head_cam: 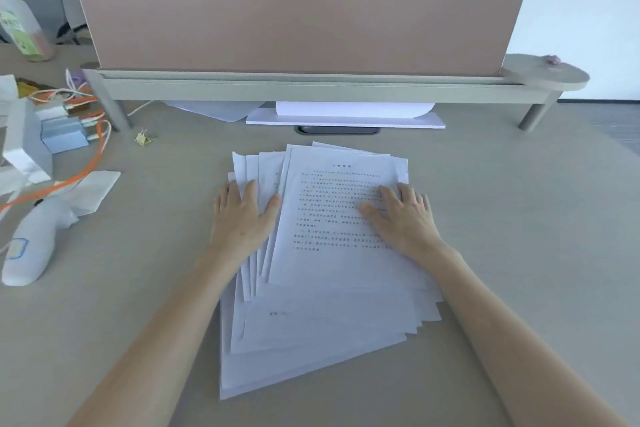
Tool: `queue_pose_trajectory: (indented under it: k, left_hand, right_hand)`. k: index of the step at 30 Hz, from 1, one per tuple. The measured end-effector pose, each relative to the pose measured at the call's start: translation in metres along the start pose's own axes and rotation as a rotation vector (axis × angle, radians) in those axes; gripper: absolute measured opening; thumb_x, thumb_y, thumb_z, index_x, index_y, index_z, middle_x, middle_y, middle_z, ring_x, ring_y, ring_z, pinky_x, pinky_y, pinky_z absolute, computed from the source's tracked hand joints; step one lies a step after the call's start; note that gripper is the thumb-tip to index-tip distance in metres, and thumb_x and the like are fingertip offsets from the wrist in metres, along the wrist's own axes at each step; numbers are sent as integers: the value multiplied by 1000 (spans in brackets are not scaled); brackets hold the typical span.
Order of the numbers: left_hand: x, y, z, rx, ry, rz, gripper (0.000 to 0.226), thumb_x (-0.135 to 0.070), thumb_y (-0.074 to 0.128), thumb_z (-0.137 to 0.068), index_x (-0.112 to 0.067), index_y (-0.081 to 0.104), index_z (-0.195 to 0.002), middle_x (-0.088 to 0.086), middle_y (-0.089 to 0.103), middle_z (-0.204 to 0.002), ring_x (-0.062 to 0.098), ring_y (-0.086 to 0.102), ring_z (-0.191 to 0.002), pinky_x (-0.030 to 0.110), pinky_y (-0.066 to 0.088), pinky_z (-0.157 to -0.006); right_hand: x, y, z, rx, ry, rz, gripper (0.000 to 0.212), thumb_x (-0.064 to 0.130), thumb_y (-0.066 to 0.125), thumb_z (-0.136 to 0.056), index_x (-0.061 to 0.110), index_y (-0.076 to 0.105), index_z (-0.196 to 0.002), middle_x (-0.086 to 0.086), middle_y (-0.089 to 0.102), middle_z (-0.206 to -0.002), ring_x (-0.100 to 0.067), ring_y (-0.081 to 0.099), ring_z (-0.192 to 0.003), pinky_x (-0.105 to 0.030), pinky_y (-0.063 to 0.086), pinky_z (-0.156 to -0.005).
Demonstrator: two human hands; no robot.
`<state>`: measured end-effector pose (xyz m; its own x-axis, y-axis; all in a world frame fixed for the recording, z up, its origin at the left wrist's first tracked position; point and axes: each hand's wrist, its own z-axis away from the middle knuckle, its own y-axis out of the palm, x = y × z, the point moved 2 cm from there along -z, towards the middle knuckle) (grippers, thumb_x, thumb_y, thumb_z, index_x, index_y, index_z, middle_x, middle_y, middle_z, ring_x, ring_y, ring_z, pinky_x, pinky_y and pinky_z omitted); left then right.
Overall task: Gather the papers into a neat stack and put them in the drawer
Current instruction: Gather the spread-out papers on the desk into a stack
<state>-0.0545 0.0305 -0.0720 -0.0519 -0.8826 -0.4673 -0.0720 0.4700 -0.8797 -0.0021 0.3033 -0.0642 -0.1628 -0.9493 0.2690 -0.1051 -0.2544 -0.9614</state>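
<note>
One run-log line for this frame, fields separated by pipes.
phase: gathering | left hand: flat on papers' left edge | right hand: flat on top printed sheet | papers: fanned, uneven | drawer: not in view

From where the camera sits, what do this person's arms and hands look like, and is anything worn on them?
Both arms are bare from the bottom of the picture to the hands; no sleeve shows. The left hand and right hand carry no glove, ring, watch or bracelet that can be seen. The nails look short and unpainted, though the picture is soft.
</note>
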Motion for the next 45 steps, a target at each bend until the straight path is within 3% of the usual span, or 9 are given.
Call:
queue_pose_trajectory:
  k: [5, 12, 18, 22, 25, 29, 37, 41, 45]
  left_hand:
    - [-5, -10, 1, 52, -17, 171, 59, -58, 37, -90, -13, 44, -127, 20, 39, -144, 38, 29, -136, 51, 29, -112]
    - [13, -7, 18, -26, -11, -200, 57, -56, 30, -95, -15, 44, -132, 21, 44, -137, 37, 32, -130, 50, 22, -108]
    - [14, -9, 17, -29, -1, -43, 45, -42, 29, -97, -8, 48, -117, 23, 51, -129, 39, 38, -124, 48, 25, -109]
    - [15, -8, 16, -23, -5, 50, 55, -46, 26, -98, -5, 50, -126, 25, 48, -136, 37, 35, -133, 47, 21, -114]
    - [14, -6, 15, -50, 18, 68, 53, -50, 25, -97, -6, 52, -112, 18, 54, -125, 35, 35, -129, 46, 23, -112]
    - [19, -3, 14, -39, 36, 83, 71, -62, 17, -91, -10, 49, -128, 15, 52, -134, 35, 31, -136, 48, 21, -116]
    - [10, -23, 30, -40, -67, 429, 65, -54, 36, -97, -26, 26, -154, -5, 32, -160, 21, 29, -147, 41, 24, -118]
    - [13, -30, 30, -120, -173, 755, 65, -48, 56, -86, -34, 37, -147, -12, 46, -148, 15, 42, -138, 38, 34, -112]
    - [9, -28, 33, -84, -236, 942, 67, -29, 64, -84, -23, 39, -146, -6, 59, -132, 17, 58, -120, 37, 45, -99]
  right_hand:
    - [6, -12, 6, 54, 43, -143, 56, 58, 46, -96, 20, 48, -138, -14, 42, -140, -35, 35, -137, -41, 28, -115]
    - [10, -1, 17, -21, 46, -29, 62, 71, 34, -91, 25, 50, -129, -11, 47, -133, -30, 35, -133, -41, 23, -116]
    - [21, -3, 26, 38, 7, -46, 70, 73, 33, -91, 26, 42, -141, -14, 35, -147, -30, 22, -144, -39, 13, -121]
    - [24, -5, 28, 51, -8, -79, 69, 73, 37, -90, 26, 44, -139, -11, 36, -144, -28, 23, -143, -37, 17, -119]
    - [28, -4, 29, 65, -45, -141, 65, 71, 42, -90, 26, 45, -137, -6, 39, -138, -25, 26, -140, -37, 21, -118]
    - [35, 2, 25, 94, -75, -204, 68, 74, 42, -86, 31, 43, -140, -1, 38, -136, -24, 29, -137, -38, 27, -117]
    - [28, 6, 21, 71, -31, -189, 68, 69, 39, -92, 29, 33, -146, -10, 27, -154, -30, 20, -147, -42, 20, -122]
    - [23, 12, 19, 11, -47, -25, 66, 68, 29, -93, 23, 38, -140, -16, 36, -146, -36, 27, -142, -46, 19, -120]
    - [25, 9, 24, 53, -60, -3, 63, 67, 27, -95, 25, 35, -142, -16, 32, -147, -35, 22, -142, -44, 15, -120]
